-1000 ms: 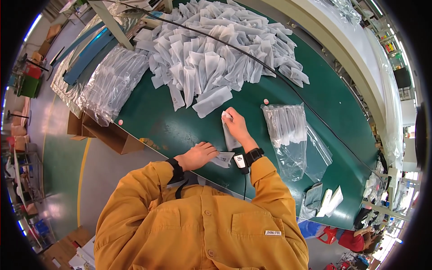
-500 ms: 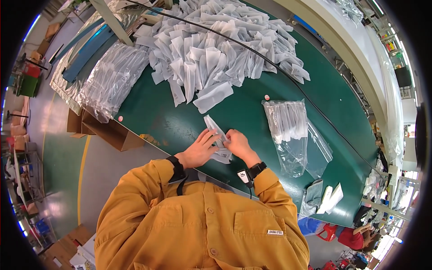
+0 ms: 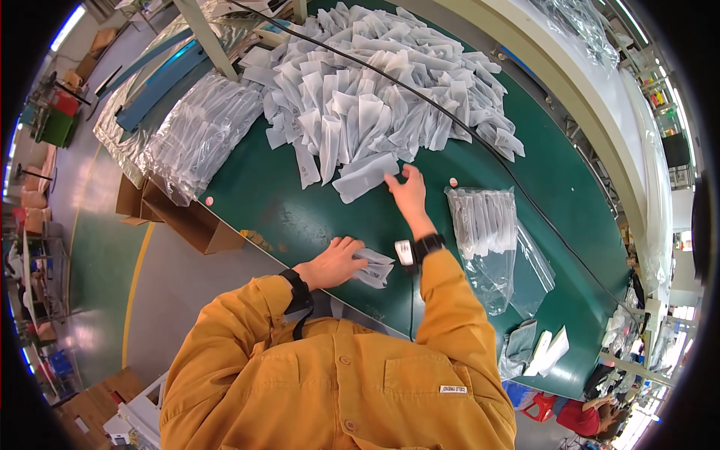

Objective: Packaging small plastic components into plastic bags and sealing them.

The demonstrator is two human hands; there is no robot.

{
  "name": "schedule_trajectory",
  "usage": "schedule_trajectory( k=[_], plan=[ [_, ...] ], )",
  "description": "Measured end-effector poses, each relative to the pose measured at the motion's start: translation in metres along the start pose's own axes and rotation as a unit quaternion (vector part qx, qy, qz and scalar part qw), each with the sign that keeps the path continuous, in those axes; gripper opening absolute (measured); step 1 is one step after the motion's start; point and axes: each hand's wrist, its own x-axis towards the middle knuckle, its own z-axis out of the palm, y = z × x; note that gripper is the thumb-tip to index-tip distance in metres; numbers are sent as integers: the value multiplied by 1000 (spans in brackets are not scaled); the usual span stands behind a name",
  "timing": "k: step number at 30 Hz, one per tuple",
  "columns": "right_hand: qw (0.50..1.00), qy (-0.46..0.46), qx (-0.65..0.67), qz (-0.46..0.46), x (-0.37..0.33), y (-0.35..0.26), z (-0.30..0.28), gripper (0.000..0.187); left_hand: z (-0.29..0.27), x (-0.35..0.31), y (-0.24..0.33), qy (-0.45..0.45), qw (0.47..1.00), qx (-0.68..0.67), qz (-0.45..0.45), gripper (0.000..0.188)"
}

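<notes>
Two bare hands are working at one green table (image 3: 259,191). Closest, the left hand (image 3: 330,264) is gripping one small bundle of cloudy pouches (image 3: 376,270) near the front edge; its layers are too squashed to count. One white-topped gadget (image 3: 404,253) is sitting by the right wrist. Farther in, the right hand (image 3: 405,187) is holding its thumb and fingers apart at the right end of one long pouch (image 3: 364,178); I cannot tell if they are touching it. Green tabletop is showing between bundle and long pouch. On the right, one clear bag (image 3: 486,274) is holding a row of pouches. On the left, one bigger clear bag (image 3: 202,127) is holding many. Farthest, a huge pile of pouches (image 3: 390,82) is spreading out, too many to count.
</notes>
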Motion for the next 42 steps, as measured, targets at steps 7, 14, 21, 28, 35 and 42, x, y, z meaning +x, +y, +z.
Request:
schedule_trajectory(
  k=[7,14,21,28,35,42],
  plan=[
    [997,-63,35,-6,28,-9,-20,27,2,-9,-2,27,997,-68,-34,62],
    [984,-177,10,-33,18,-87,-106,13,0,-10,-6,20,999,-42,1,69],
    [956,-252,43,-144,-43,-73,-49,22,-1,-5,-7,10,999,-39,9,67],
    [931,-331,-98,-121,-79,-48,-71,37,-11,-5,-2,50,999,-19,8,69],
    [899,-378,-89,-202,-91,-45,-60,35,-10,-4,-7,10,999,30,9,66],
    [930,-241,-95,-262,-4,-73,-10,25,9,-10,-8,10,999,38,-4,64]
  ],
)
